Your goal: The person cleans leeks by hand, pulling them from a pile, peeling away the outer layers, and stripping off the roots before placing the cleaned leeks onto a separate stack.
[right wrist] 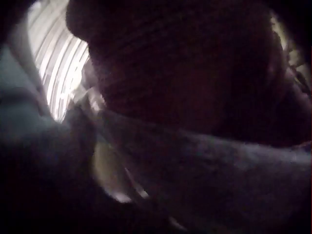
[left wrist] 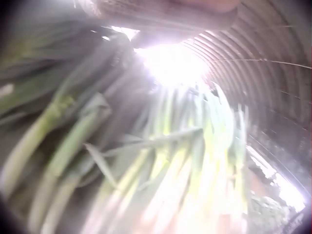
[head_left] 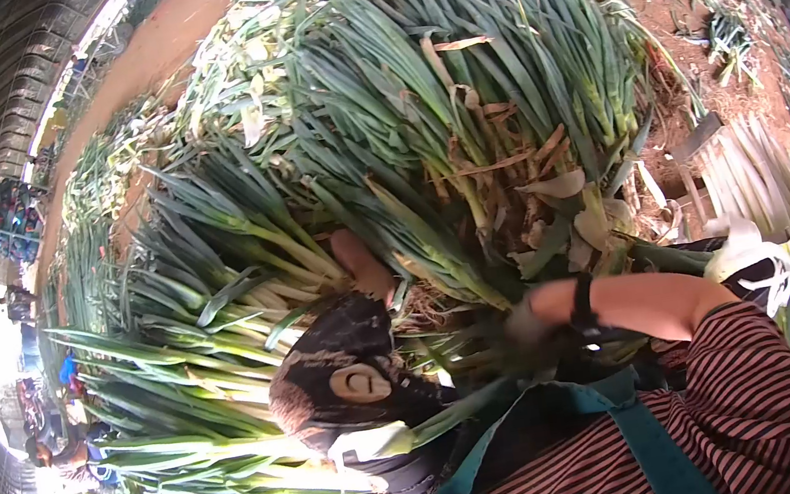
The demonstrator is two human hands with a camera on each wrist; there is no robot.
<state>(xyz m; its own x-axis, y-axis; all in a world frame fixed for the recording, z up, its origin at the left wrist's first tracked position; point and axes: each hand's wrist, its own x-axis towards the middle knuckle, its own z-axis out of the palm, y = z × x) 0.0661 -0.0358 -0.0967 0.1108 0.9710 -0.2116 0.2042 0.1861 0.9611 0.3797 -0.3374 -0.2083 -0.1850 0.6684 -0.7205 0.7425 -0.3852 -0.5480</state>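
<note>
Long green onions with pale stalks lie heaped on the ground in the head view. My left hand [head_left: 362, 267] reaches in among the left pile of onions [head_left: 227, 341], right beside their stalks. In the left wrist view, part of that hand [left wrist: 195, 14] crosses the top above blurred onion stalks [left wrist: 63, 151]. The right hand [head_left: 534, 316], blurred and with a black band on its wrist, is low in front of my body, by the roots and lower stalks. One onion [head_left: 382, 441] with a white end lies across my lap. I cannot tell what either hand grips.
A large upright bundle of onions [head_left: 490, 62] stands ahead, with dry leaves at its base. Peeled white stalks [head_left: 754, 176] lie at the right. Trimmed leaves [head_left: 238, 67] litter the brown soil [head_left: 169, 36]. A ribbed tunnel roof [head_left: 21, 97] rises at the left.
</note>
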